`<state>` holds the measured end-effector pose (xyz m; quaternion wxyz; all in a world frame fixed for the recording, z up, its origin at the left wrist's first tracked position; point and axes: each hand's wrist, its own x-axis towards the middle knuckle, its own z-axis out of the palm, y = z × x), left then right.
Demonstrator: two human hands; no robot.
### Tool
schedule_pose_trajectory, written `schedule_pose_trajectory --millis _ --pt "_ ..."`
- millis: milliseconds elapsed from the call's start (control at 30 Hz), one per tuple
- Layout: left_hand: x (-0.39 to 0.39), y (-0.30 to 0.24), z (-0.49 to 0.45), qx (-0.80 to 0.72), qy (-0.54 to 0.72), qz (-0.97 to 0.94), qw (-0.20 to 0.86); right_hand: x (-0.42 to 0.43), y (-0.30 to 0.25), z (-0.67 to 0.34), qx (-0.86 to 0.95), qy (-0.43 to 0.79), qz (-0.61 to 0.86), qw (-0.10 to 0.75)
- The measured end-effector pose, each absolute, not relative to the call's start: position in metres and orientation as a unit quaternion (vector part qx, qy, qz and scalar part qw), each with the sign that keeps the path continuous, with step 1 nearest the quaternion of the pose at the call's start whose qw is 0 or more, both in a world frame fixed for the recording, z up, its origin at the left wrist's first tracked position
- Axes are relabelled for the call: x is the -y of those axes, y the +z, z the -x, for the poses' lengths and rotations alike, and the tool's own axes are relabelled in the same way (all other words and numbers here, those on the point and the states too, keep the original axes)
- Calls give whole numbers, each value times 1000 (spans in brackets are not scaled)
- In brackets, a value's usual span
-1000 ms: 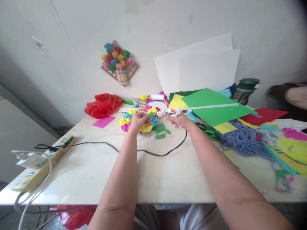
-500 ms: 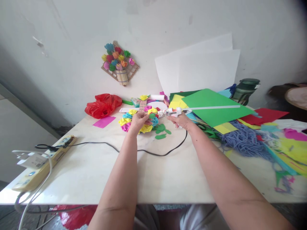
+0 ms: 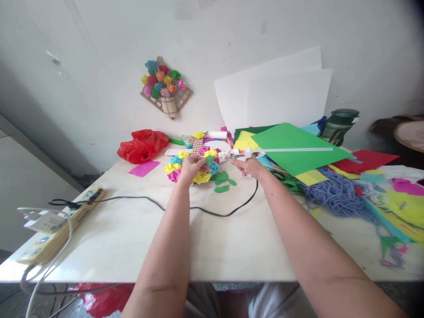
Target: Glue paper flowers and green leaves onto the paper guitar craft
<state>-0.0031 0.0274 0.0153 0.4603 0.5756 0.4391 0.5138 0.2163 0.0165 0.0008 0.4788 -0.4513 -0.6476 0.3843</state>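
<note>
My left hand (image 3: pixel 194 168) is over a ring of yellow, pink, blue and red paper flowers (image 3: pixel 171 168), its fingers pinching a small green paper leaf (image 3: pixel 210 159). My right hand (image 3: pixel 249 167) is wrapped round a white hot glue gun (image 3: pixel 247 153), whose nozzle points left toward the leaf. From the gun's back a long pale glue stick (image 3: pixel 298 149) sticks out to the right. Several loose green paper leaves (image 3: pixel 221 178) lie on the table between the hands. Part of the flowers is hidden behind my left hand.
A black cord (image 3: pixel 212 213) crosses the table from the power strip (image 3: pixel 62 227). Green paper (image 3: pixel 294 137), blue yarn (image 3: pixel 334 194) and a dark bottle (image 3: pixel 339 126) are at right. A red plastic bag (image 3: pixel 142 145) and a pink sheet (image 3: pixel 144 168) lie at left.
Almost nothing differs. Both hands keep their places over the flowers, and the glue gun has shifted only very slightly.
</note>
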Motion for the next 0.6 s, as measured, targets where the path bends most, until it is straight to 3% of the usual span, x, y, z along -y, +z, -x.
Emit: schedule_pose_trajectory --millis 600 --pt "-26 17 6 -423 522 -576 466 -17 -1 -217 645 396 459 466"
